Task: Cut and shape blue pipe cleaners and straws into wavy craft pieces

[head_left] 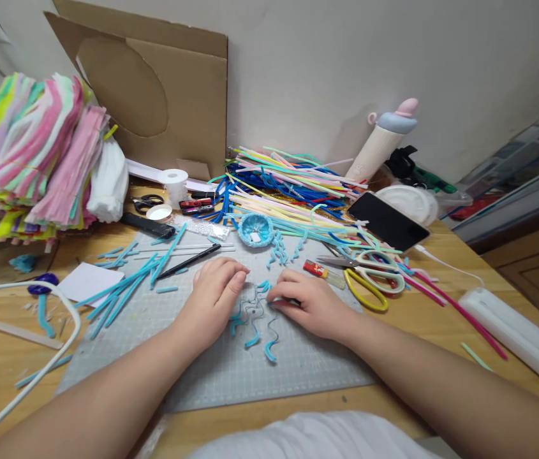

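Note:
My left hand (217,293) rests on the grey cutting mat (212,389), its fingers loosely bent and nothing visible in them. Opposite it, my right hand (314,303) has thumb and fingertips close together at a wavy wire (273,326) with a blue fuzzy end. Several such wavy pieces, bare in the middle with blue pipe-cleaner tips (270,352), lie between the hands. Just beyond stands a small round blue fuzzy cup (255,230) with a white bit inside. Blue curled pipe cleaners (279,248) lie beside the cup. The left fingertips are partly hidden.
Blue pipe-cleaner lengths (128,290) and a black pen (190,260) lie left. Right are a red lighter (316,268), scissors (369,262), a phone (388,221) and a power strip (520,335). Behind are pipe cleaners (288,185) and a bottle (378,143). A white cable (69,335) arches near the left arm.

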